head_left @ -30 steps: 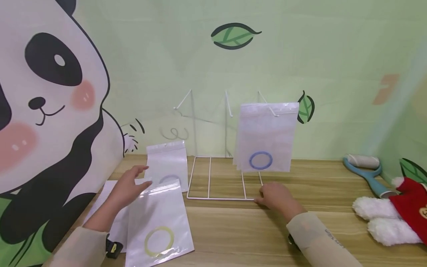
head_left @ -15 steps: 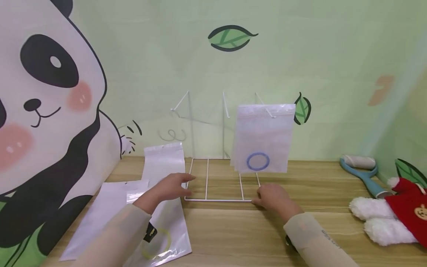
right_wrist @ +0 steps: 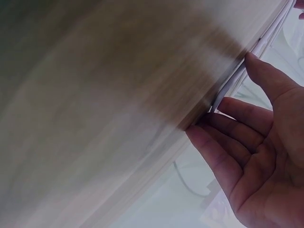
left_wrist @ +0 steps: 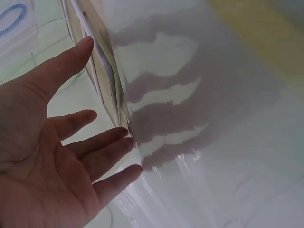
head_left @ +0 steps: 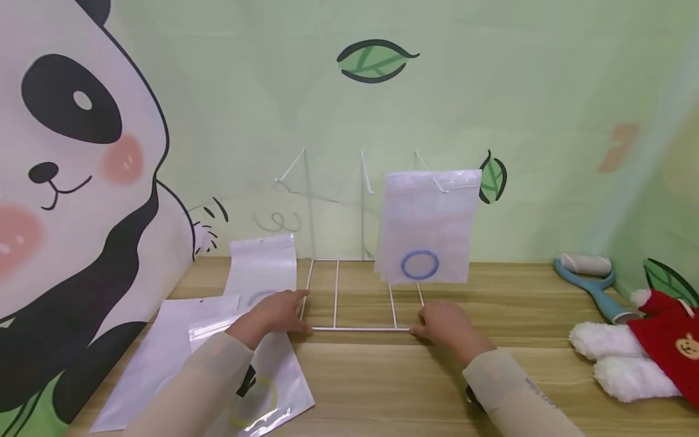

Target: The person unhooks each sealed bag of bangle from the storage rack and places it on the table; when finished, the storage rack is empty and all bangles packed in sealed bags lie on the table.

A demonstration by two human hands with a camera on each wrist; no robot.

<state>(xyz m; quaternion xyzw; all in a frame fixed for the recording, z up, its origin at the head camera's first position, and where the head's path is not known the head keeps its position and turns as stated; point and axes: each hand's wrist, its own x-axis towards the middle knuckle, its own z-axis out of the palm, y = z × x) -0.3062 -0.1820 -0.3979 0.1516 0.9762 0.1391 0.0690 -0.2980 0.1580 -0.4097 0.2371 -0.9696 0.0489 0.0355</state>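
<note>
- Slack and spread, the fingers of the left hand (head_left: pixel 278 311) clasp nothing; the thumb reaches the front left corner of the white wire display rack (head_left: pixel 363 329), with the fingertips beside its left rail.
- The right hand (head_left: pixel 449 326) touches the rack's front right corner, thumb and lightly bent fingers apart rather than wrapped round the wire.
- The rack rests on a wood-grain table (head_left: pixel 377 376), its three hook arms rising at the back.
- From the rack's right arm hang translucent white plastic bags (head_left: pixel 437 218), at least two together; the front one shows a blue ring (head_left: pixel 420 278) near its bottom.
- Just left of the rack is another white plastic bag (head_left: pixel 262 264), partly hidden by the left hand and showing part of a bluish ring.
- In front and to the left of the rack, a glossy bag with a yellow ring (head_left: pixel 292 376) overlaps a plain-looking white bag (head_left: pixel 147 358); the left sleeve covers parts of both.
- Well right of the rack are a blue-handled lint roller (head_left: pixel 603 297) and a white plush toy in red clothing (head_left: pixel 663 340).
- Behind the rack stands a pale green wall with a printed leaf (head_left: pixel 377 60).
</note>
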